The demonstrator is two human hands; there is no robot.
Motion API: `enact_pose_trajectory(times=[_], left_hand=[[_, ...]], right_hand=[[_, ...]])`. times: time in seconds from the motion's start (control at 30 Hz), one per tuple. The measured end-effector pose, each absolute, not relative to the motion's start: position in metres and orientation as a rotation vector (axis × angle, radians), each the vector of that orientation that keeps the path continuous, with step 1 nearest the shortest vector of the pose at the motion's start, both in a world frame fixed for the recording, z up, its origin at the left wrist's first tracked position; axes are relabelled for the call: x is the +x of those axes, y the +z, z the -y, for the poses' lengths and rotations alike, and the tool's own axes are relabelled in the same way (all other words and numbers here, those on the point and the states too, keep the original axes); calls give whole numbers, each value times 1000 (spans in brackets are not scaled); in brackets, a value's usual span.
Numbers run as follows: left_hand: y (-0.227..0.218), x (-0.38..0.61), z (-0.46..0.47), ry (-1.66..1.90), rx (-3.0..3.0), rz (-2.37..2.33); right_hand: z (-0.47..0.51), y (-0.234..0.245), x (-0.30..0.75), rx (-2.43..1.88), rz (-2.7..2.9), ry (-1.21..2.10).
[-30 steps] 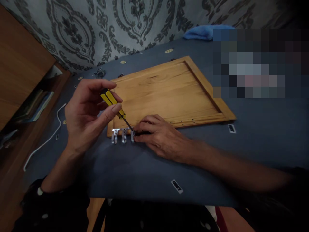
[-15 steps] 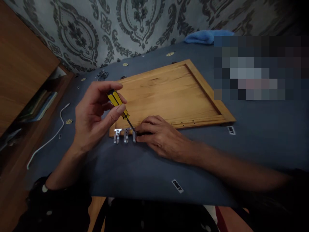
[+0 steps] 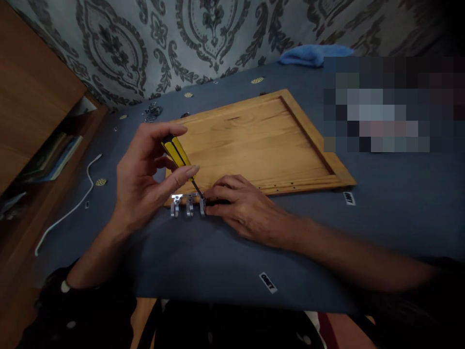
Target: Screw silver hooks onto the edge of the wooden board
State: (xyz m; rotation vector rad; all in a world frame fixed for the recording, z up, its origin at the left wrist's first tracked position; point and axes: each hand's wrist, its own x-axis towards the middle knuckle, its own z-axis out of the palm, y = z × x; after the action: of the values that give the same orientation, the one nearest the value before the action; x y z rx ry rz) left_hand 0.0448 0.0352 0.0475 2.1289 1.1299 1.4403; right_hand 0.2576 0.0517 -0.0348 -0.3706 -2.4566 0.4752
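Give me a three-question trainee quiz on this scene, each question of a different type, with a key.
1. What does the left hand hold? A) a hammer B) a yellow-and-black screwdriver C) nothing
2. True or false: the wooden panel stands upright against the wall.
3. Fill in: the right hand rests beside the row of metal ____ at the panel's near edge.
Key: 1 B. 2 False, it lies flat. 3 hooks.
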Motion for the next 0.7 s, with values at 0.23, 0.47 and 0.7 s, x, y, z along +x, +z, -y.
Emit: enact_pose_trajectory(times=[0.23, 0.47, 0.7], left_hand=[[45, 45, -36, 1430, 2113, -1044], [43, 33, -47, 1598, 2296, -802], [43, 43, -35, 1513, 2232, -1025]], right_hand=[[-52, -36, 257, -344, 2444, 448], [-51, -34, 258, -366, 2476, 481], [-52, -36, 258, -363, 2466, 456]])
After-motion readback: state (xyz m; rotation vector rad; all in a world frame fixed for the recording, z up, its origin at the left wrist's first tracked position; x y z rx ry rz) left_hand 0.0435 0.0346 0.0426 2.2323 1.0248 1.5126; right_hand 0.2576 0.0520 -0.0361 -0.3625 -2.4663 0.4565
